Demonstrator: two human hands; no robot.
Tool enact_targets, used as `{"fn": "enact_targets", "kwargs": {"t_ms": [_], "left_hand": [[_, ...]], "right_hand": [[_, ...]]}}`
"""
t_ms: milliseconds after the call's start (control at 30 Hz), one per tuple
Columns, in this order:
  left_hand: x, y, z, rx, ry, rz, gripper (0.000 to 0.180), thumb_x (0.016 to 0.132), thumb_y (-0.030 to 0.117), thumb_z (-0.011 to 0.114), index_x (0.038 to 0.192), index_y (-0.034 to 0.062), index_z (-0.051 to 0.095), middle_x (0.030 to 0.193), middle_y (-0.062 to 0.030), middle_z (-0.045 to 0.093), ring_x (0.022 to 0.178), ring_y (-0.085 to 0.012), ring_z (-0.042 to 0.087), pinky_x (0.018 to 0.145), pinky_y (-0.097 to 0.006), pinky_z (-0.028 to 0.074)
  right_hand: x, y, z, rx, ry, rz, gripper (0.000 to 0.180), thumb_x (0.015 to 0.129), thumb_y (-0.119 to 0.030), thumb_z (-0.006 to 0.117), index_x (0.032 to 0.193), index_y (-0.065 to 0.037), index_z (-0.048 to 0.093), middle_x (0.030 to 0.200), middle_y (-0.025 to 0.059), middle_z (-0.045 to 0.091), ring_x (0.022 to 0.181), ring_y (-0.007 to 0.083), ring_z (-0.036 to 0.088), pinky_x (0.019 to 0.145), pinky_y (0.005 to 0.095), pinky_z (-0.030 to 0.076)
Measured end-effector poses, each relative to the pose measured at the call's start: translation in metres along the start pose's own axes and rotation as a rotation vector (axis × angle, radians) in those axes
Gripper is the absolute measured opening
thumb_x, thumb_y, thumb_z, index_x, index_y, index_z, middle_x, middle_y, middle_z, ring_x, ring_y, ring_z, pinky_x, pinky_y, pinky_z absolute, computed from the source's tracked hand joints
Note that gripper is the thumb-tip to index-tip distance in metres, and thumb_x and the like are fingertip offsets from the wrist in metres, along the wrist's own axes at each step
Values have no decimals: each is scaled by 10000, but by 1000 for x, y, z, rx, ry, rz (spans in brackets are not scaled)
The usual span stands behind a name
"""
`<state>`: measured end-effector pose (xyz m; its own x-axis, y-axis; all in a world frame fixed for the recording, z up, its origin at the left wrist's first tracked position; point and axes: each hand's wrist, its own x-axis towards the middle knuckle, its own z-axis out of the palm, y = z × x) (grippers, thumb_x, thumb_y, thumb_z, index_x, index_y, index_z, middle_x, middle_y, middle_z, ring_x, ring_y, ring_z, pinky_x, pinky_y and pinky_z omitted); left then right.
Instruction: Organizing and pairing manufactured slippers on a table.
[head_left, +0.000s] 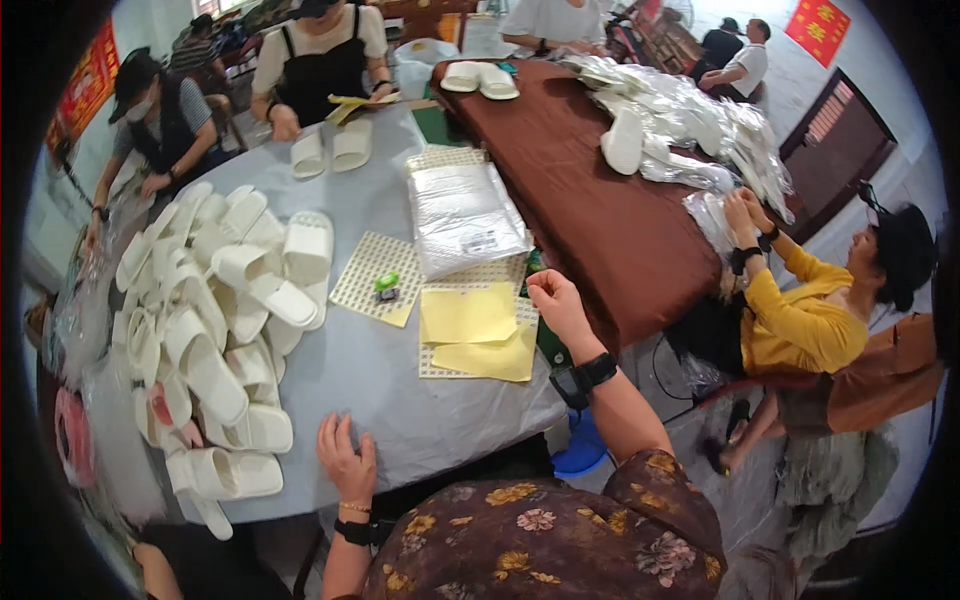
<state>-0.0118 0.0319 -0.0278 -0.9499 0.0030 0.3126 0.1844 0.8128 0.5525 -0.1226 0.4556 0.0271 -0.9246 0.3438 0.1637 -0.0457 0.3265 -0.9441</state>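
Table edge: L hand flat; R hand over yellow sheets.

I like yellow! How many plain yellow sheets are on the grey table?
2. One plain yellow sheet lies left of the right hand; the other yellow sheet lies just nearer the person. More may hide underneath.
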Motion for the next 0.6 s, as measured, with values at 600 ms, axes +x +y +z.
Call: {"fn": "enact_targets", "kwargs": {"t_ms": [600], "left_hand": [[2,4,-1,1,1,58,434,841,209,680,1214,-1,603,1343,-196,528,1279,-396,454,1080,-509,340]], "right_hand": [[8,-41,116,-194,-445,-121,278,887,-175,679,1090,16,671,1015,128,713,903,205,681,809,332,544]]}}
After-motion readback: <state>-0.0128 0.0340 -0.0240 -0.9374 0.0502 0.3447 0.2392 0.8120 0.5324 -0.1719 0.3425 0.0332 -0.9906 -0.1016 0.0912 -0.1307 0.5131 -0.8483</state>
